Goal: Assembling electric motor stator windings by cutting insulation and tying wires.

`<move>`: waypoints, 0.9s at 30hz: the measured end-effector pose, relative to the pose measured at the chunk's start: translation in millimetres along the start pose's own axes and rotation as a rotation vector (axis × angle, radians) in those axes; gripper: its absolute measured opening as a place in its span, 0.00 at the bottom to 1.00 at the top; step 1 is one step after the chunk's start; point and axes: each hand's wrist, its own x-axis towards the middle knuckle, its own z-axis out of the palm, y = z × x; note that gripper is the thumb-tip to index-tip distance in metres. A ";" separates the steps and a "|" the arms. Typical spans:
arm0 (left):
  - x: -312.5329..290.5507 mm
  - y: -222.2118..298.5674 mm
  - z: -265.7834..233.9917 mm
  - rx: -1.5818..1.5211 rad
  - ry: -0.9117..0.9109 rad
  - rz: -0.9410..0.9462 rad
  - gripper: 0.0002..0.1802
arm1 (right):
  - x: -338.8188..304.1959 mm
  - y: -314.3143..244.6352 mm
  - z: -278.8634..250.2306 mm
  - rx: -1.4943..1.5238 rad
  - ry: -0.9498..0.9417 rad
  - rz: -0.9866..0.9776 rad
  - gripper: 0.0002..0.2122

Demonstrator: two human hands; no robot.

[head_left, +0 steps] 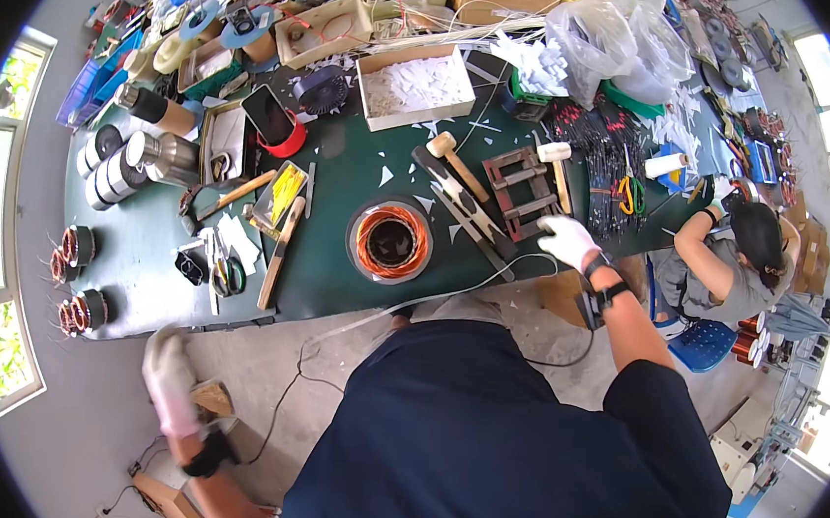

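My left hand (167, 380), in a white glove, hangs off the left front edge of the table. Motion smears its fingers, so I cannot tell if it holds anything. My right hand (567, 241), also gloved, is over the table's front edge, fingers stretched out, with no object visible in it. Nearest to it lie a brown metal frame (520, 191) and a white-headed mallet (563, 173). A round motor stator (392, 242) with orange copper windings sits on the green table (325, 271) before me. Between stator and frame lie a wooden mallet (458, 164) and flat metal bars (473, 220).
At the left are a hammer (233, 194), a wooden-handled tool (282, 252), scissors (229, 277), steel flasks and further stators (85, 311). A box of white paper slips (415, 86) stands behind. A cable (401, 305) crosses the front edge. A co-worker (732, 247) sits right.
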 end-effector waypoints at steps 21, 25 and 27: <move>-35.1 102.5 159.8 -0.114 -0.024 0.432 0.17 | 190.2 -10.3 5.1 -0.737 0.164 -0.157 0.06; -36.4 108.3 166.2 -0.160 -0.058 0.408 0.16 | 179.2 -11.8 -2.7 -0.744 0.232 -0.120 0.04; -33.8 102.7 169.5 -0.127 -0.056 0.437 0.16 | 165.0 -28.6 -16.7 -0.554 0.337 -0.102 0.04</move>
